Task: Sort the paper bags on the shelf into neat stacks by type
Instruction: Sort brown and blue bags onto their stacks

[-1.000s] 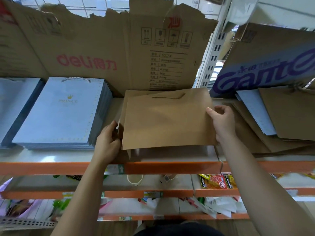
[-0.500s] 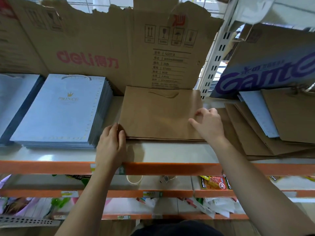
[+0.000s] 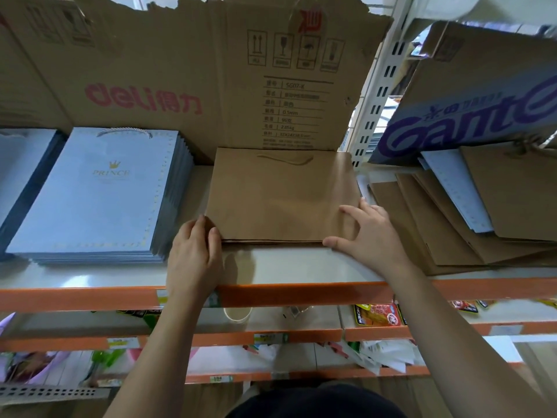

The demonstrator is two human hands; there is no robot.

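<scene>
Palms down, left hand (image 3: 194, 251) and right hand (image 3: 371, 236) touch brown bag stack (image 3: 280, 194).

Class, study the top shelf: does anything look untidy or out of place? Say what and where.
The brown bags at the right lie fanned and crooked, with a blue bag mixed in among them. The middle brown stack and the blue stack at left look squared.

Tiered orange-edged shelving (image 3: 301, 292) (torn cardboard backing (image 3: 144, 55) behind).
</scene>
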